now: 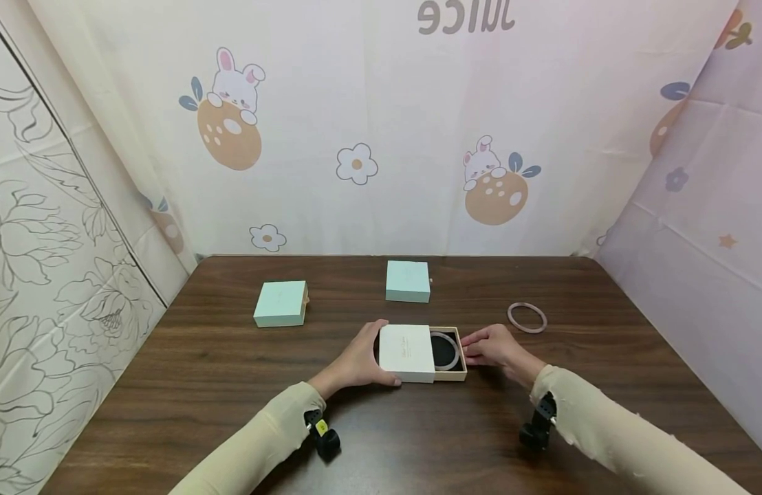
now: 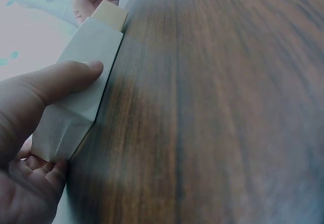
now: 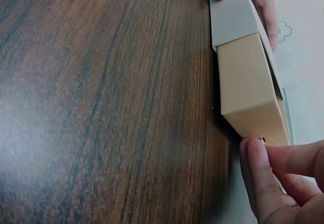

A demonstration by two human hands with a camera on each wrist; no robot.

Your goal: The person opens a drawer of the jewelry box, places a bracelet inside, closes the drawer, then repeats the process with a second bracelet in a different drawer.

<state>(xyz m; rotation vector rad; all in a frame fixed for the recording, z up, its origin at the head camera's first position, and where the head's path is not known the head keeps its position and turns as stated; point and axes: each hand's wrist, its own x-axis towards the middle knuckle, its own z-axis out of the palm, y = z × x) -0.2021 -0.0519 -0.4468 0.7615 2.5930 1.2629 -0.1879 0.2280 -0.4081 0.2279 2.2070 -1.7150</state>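
Lower centre: the left hand (image 1: 356,359) grips the white cover (image 1: 407,350), the right hand (image 1: 500,349) pinches the drawer (image 1: 450,376) endwise — any slide should run straight, level.

The box cover (image 1: 407,359) was off-white with faint gold lettering (image 1: 407,346); its drawer (image 1: 450,376) was pale tan, lined in black beneath a greyish-pink ring (image 1: 456,354). The loose ring (image 1: 531,330) toward the desk's right edge was dusty pink. The left box (image 1: 280,302), near the desk's far left corner, and the middle box (image 1: 408,280), by its far edge, were mint green. The desk (image 1: 201,385) was dark brown with streaked grain. Behind its far edge, a white curtain (image 1: 412,82) bore orange-tan fruit (image 1: 229,144), white rabbits (image 1: 235,89) and flowers (image 1: 356,163).
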